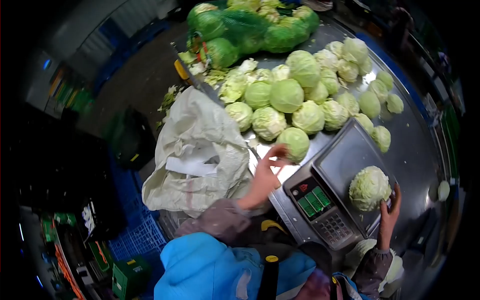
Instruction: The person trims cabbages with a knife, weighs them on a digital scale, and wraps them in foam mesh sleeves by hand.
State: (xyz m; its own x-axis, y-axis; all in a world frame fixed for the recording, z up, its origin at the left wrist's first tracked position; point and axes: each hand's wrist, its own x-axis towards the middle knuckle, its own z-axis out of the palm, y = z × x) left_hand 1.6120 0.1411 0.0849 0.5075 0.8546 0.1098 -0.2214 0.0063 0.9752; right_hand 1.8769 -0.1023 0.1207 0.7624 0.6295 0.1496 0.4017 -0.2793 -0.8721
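Note:
My left hand (266,176) is raised beside a pale green cabbage (293,145) at the near edge of the pile. Its fingers are curved and apart, with nothing held; the fingertips overlap the cabbage's edge, and I cannot tell if they touch. A leafy cabbage (370,188) rests on the metal plate (345,155) of a digital scale (330,220) with a lit green display. My right hand (389,217) is at this cabbage's lower right side, fingers apart, the tips at or against its leaves, not wrapped round it.
Many loose cabbages (286,96) cover the metal table (410,145) beyond the scale. Green net sacks (245,30) of cabbages lie at the back. A white woven sack (195,125) hangs open at the left. More cabbage (395,270) shows beside my right sleeve.

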